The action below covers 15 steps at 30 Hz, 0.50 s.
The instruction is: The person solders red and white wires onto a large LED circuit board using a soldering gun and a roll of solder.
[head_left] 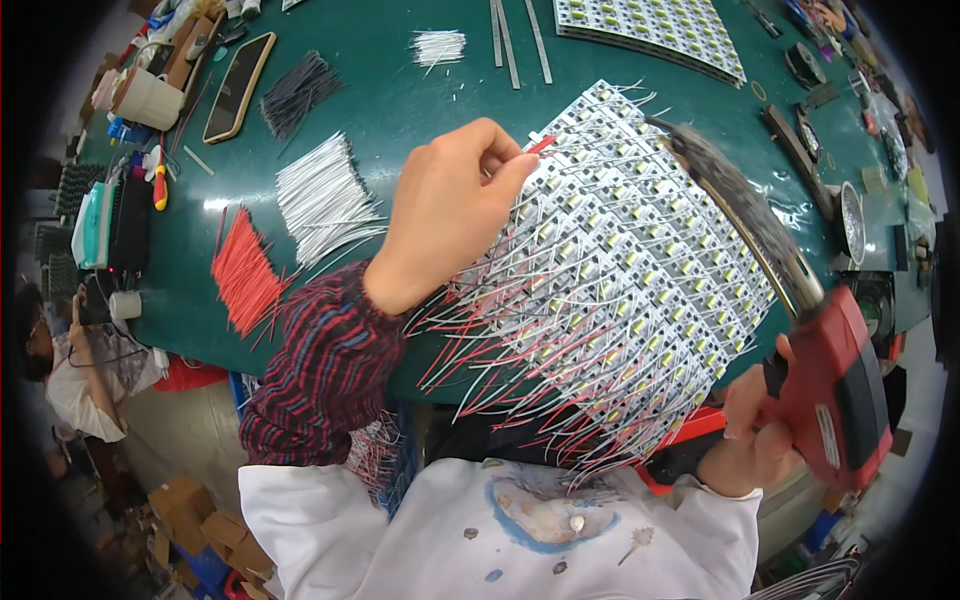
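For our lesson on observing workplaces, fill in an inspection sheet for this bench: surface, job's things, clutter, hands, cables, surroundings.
Surface: green bench top.
Job's things: LED module panel with red and white leads; red wire piece; red soldering gun.
Clutter: white wire bundle, red wire bundle, black wire bundle, phone.
Hands: left hand pinches the wire piece; right hand grips the gun.
Cables: nothing seen.
Surroundings: another person, cardboard boxes.

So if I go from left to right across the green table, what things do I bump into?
Bundle of red wires → bundle of white wires → left hand pinching a red wire end → panel of small white boards → red soldering gun in the right hand.
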Motion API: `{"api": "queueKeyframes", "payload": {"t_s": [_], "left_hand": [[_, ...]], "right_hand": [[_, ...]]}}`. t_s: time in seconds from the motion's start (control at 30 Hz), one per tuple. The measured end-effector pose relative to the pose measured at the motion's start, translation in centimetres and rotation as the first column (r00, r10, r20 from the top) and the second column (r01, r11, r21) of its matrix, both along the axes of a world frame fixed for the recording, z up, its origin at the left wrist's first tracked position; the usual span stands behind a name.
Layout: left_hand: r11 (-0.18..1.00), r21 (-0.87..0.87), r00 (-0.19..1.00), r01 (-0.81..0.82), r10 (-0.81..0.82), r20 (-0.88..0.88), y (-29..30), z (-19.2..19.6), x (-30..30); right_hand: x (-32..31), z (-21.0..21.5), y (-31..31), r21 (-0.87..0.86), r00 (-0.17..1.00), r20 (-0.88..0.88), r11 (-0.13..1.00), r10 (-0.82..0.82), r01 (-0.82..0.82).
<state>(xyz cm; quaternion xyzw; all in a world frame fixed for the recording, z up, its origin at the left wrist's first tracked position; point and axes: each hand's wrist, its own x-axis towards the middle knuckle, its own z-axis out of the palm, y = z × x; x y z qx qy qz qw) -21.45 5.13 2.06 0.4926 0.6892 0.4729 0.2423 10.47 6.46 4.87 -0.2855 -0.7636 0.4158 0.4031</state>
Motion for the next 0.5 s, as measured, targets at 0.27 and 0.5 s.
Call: {"api": "queueKeyframes", "payload": {"t_s": [0.27, 0.5], "left_hand": [[0.947, -0.319, 0.998, -0.032, 0.045, 0.035, -1.1, -0.9, -1.0], [0.949, -0.316, 0.994, 0.001, 0.033, 0.104, -1.0, -1.1, -0.7]], "right_hand": [[-5.4, -0.8, -0.1, -0.350, 0.981, 0.044, 0.917, -0.186, 0.190], [-5.5, -2.0, 0.7, -0.476, 0.988, 0.091, 0.866, -0.127, 0.155]]}}
